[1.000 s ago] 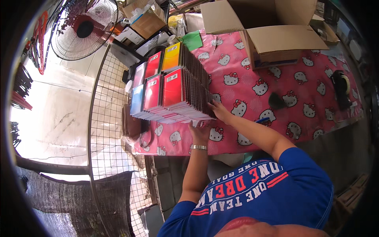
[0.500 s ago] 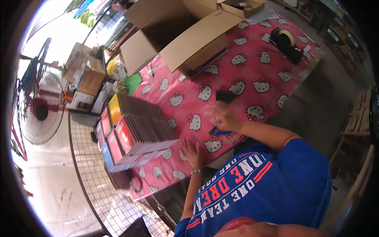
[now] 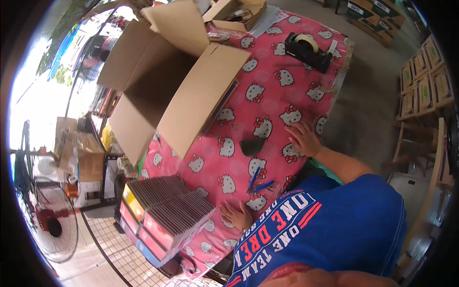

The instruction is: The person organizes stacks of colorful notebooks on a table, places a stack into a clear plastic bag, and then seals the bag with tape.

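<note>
My left hand (image 3: 236, 215) lies flat on the pink cartoon-patterned table cover (image 3: 241, 91), fingers spread and nothing in it. Just left of it stand stacked rows of thin boxes (image 3: 167, 205) with yellow, pink, red and blue ends. At the right side of the table, my right hand (image 3: 304, 138) rests on the cover with its fingers stretched out, also holding nothing. Between the hands lie blue-handled pliers (image 3: 260, 184), their handles apart. A small dark pad or block (image 3: 251, 147) sits a little beyond the pliers.
A large open carton (image 3: 201, 100) with raised flaps takes up the far left of the table. Near the far right corner stands a black tape dispenser (image 3: 308, 52). A small cardboard tray (image 3: 236, 14) is at the back. A fan (image 3: 55, 227) stands at left; cartons (image 3: 425, 81) are stacked at right.
My right hand has moved from above the pliers and dark pad to the right, settling on the cover. The view has shifted, bringing the carton farther left and lower. My left hand stays on the table.
</note>
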The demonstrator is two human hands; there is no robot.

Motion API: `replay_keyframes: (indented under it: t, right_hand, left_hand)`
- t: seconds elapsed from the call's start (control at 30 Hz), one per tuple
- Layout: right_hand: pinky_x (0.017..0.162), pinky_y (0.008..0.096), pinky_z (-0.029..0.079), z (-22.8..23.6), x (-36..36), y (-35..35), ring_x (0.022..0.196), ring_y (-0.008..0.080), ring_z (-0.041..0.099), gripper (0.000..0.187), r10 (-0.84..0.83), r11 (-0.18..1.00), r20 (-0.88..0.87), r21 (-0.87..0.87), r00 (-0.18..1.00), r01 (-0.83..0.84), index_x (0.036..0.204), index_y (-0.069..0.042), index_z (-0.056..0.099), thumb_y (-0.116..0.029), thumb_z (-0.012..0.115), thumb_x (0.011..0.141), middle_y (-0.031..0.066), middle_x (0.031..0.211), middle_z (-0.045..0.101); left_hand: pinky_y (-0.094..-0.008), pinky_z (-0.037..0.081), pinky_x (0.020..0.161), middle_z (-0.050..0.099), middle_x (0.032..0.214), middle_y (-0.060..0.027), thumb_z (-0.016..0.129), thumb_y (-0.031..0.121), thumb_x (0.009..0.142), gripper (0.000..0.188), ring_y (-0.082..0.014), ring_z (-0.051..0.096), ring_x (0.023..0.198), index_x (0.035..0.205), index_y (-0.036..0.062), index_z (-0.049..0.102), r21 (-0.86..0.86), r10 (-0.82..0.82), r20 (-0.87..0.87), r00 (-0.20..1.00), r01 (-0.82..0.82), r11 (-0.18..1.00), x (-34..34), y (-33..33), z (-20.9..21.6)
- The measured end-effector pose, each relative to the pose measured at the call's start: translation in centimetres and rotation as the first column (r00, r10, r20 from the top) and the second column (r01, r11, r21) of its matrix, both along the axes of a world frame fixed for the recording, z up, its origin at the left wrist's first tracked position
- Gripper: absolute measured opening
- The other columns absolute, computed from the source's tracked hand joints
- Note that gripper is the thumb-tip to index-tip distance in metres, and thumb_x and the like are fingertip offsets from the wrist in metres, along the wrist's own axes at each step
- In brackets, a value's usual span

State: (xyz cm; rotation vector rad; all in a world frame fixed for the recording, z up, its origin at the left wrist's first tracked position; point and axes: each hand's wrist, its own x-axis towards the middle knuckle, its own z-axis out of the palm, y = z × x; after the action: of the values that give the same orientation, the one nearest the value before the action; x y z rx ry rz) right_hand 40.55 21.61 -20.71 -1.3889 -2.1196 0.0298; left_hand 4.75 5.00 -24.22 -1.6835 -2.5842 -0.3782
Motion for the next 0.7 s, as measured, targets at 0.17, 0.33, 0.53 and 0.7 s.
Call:
replay_keyframes:
  t: [0.17,0.33,0.53,0.7]
  right_hand:
    - [0.092,0.0479,0.035,-0.8,6.1,-6.9,0.103,0.0333,0.049,0.036,-0.335,0.901,0.010,-0.289,0.942,0.323,0.120,-0.008,0.051,-0.021,0.059,0.087,0.0151,0.111,0.050]
    - [0.100,0.0420,0.038,-12.3,14.3,-15.6,0.115,0.0391,0.048,0.051,-0.374,0.159,0.230,-0.939,0.898,0.307,0.127,-0.006,0.048,-0.023,0.062,0.081,0.0188,0.123,0.050]
    - [0.100,0.0532,0.026,-13.5,15.0,-16.5,0.119,0.0368,0.046,0.050,0.026,-0.235,0.320,-0.919,0.947,0.317,0.129,-0.009,0.049,-0.024,0.060,0.083,0.0162,0.127,0.050]
    - [0.100,0.0626,0.016,-13.1,13.8,-15.0,0.123,0.0350,0.045,0.049,0.141,-0.165,0.308,-0.930,0.941,0.329,0.130,-0.011,0.050,-0.025,0.059,0.084,0.0139,0.130,0.050]
  left_hand:
    - [-0.0523,0.019,0.110,0.031,0.146,-0.0179,0.056,0.041,0.088,0.070,-0.0321,0.022,0.140,0.142,0.0045,0.031,-0.045,0.042,-0.185,0.982,-0.051,0.998,-1.7,0.0,-2.0]
    - [-0.0520,0.019,0.110,0.031,0.145,-0.0182,0.057,0.040,0.088,0.070,-0.0322,0.023,0.139,0.142,0.0039,0.030,-0.154,0.009,-0.198,0.980,-0.040,0.987,1.0,2.8,1.0]
    - [-0.0517,0.019,0.110,0.030,0.145,-0.0186,0.057,0.038,0.088,0.070,-0.0325,0.023,0.139,0.142,0.0032,0.029,-0.233,0.032,-0.206,0.978,-0.081,0.969,1.8,3.8,2.7]
    - [-0.0514,0.020,0.110,0.030,0.144,-0.0189,0.057,0.037,0.088,0.070,-0.0326,0.024,0.138,0.142,0.0026,0.029,-0.239,0.005,-0.191,0.982,-0.052,0.970,0.8,4.0,3.0]
